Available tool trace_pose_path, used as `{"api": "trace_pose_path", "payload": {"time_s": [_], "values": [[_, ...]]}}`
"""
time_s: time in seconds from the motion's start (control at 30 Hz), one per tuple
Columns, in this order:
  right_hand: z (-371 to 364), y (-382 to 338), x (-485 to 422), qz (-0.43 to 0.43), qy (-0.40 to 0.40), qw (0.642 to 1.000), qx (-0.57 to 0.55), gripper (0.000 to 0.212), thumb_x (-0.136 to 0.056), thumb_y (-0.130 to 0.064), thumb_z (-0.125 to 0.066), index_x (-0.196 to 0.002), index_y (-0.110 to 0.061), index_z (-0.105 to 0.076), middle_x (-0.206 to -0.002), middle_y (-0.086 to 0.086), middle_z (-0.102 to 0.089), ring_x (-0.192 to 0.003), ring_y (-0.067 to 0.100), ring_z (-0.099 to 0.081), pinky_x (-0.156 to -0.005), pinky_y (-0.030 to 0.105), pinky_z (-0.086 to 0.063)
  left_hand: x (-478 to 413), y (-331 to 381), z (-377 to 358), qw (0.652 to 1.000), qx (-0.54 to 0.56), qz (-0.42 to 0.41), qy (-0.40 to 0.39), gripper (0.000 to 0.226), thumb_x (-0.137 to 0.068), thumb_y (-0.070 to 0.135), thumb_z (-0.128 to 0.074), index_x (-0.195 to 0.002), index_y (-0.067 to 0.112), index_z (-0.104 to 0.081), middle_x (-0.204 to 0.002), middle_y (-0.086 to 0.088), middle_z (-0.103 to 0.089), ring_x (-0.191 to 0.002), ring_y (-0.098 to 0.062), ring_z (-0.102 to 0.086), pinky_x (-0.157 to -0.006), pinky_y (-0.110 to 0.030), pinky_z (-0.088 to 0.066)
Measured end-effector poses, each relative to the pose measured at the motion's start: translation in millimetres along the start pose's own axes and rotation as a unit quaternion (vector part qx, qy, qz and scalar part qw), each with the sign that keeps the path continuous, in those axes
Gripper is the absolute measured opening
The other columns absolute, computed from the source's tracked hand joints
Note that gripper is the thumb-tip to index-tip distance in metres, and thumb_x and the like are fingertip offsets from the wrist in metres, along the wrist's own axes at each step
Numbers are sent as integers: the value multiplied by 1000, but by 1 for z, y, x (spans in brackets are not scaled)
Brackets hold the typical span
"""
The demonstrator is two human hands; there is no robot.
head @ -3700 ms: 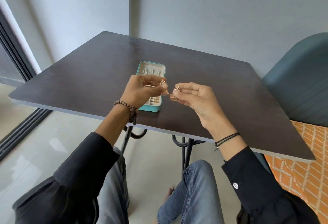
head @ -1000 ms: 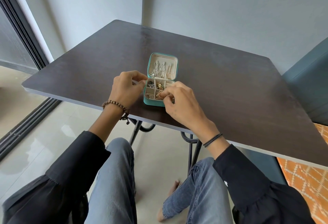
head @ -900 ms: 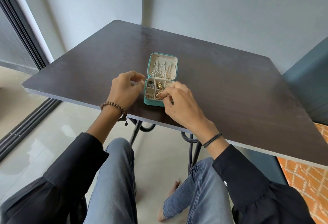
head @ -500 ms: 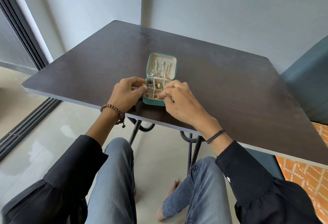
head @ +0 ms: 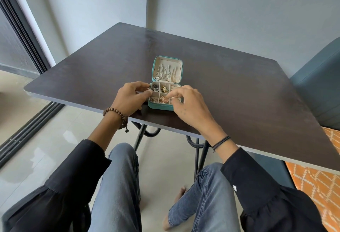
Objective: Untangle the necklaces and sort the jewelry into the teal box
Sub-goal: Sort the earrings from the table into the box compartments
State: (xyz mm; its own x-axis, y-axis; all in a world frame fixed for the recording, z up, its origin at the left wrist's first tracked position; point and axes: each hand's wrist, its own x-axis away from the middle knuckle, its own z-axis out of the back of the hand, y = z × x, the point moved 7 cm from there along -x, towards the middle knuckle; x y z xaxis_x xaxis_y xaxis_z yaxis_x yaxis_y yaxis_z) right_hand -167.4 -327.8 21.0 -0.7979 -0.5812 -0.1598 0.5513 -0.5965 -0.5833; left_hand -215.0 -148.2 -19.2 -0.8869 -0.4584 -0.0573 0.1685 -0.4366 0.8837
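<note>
The small teal box [head: 160, 106] stands open near the front edge of the dark table [head: 239, 93]. Its lid is upright, with silver and gold necklaces [head: 165, 73] hanging side by side inside it. The tray below has several compartments holding small pieces. My left hand [head: 128, 97] grips the box's left side with thumb and fingers. My right hand [head: 189, 106] hovers over the right front compartments. Its thumb and index fingertips pinch a rose-gold earring [head: 163, 99] lying in the middle front compartment. The right-hand compartments are hidden by my fingers.
A blue upholstered chair [head: 318, 84] stands at the table's right side, above an orange patterned rug [head: 316, 182]. A sliding-door track [head: 27, 126] runs along the floor at left. My knees sit under the table's front edge, beside its metal legs [head: 197, 150].
Both hands came down from in front of me to the box. The right hand lowered the rose-gold earring into the middle front compartment, and the left hand took hold of the box's side.
</note>
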Motion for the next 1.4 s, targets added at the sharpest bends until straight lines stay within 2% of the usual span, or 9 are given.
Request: {"api": "trace_pose_path", "payload": {"time_s": [0.13,0.3,0.47,0.57,0.67,0.77,1.07,1.3,1.4], "values": [[13,12,-1,-4,71,997,-36,20,-96,-15,-59,-109,-18,-73,-118,1,-63,-112,18,-58,-82,21,-45,3,2,-5,997,26,5,-76,51,-91,38,-66,-136,15,-56,-123,-1,-66,-109,-16,-64,-54,-16,-51],[6,34,-2,-80,54,991,-96,37,-99,-19,-55,-135,-15,-60,-135,3,-62,-117,9,-59,-72,2,-39,8,14,-11,986,18,-20,-167,72,-75,27,-82,-140,19,-50,-123,9,-63,-104,-5,-63,-75,-8,-52],[-5,31,-1,-84,16,976,-201,42,-103,-19,-50,-145,-18,-52,-139,-6,-60,-91,-19,-52,-67,-3,-42,5,16,-17,986,-23,-44,-157,94,-65,22,-90,-145,17,-40,-130,11,-55,-117,-4,-51,-85,-7,-39],[-7,30,0,-92,14,967,-236,43,-102,-20,-49,-144,-22,-53,-122,-27,-63,-87,-26,-53,-71,2,-42,2,18,-19,989,-34,-56,-135,97,-62,24,-92,-144,17,-42,-131,10,-58,-116,-4,-54,-96,-15,-43],[-8,33,1,-116,8,957,-266,34,-101,-18,-50,-132,-27,-60,-86,-42,-57,-84,-26,-57,-73,3,-43,3,26,-21,990,-60,-72,-108,93,-62,25,-93,-142,15,-46,-124,12,-58,-110,-2,-55,-78,5,-37],[-5,39,2,-131,16,947,-292,18,-96,-23,-58,-101,-40,-60,-91,-32,-63,-94,-10,-63,-82,18,-48,6,36,-28,989,-63,-93,-94,88,-62,24,-93,-138,16,-50,-119,11,-61,-103,-1,-56,-73,9,-35],[44,91,26,-160,87,928,-324,40,-91,-27,-67,-130,-31,-57,-103,-27,-65,-100,-9,-64,-86,19,-50,7,80,-90,982,-76,-124,-124,88,-59,28,-95,-136,19,-53,-114,14,-61,-103,-1,-56,-75,9,-34],[79,144,55,-202,121,920,-312,28,-92,-27,-68,-114,-39,-56,-94,-29,-64,-79,-24,-61,-75,12,-46,10,105,-153,971,-75,-134,-185,92,-62,27,-93,-141,18,-47,-116,14,-59,-103,0,-53,-72,9,-32],[84,156,62,-215,122,919,-306,27,-93,-28,-68,-115,-39,-55,-94,-30,-62,-83,-20,-62,-76,12,-46,9,106,-167,969,-69,-131,-200,93,-62,27,-93,-142,18,-46,-122,11,-62,-104,-1,-56,-86,-1,-41]]}}
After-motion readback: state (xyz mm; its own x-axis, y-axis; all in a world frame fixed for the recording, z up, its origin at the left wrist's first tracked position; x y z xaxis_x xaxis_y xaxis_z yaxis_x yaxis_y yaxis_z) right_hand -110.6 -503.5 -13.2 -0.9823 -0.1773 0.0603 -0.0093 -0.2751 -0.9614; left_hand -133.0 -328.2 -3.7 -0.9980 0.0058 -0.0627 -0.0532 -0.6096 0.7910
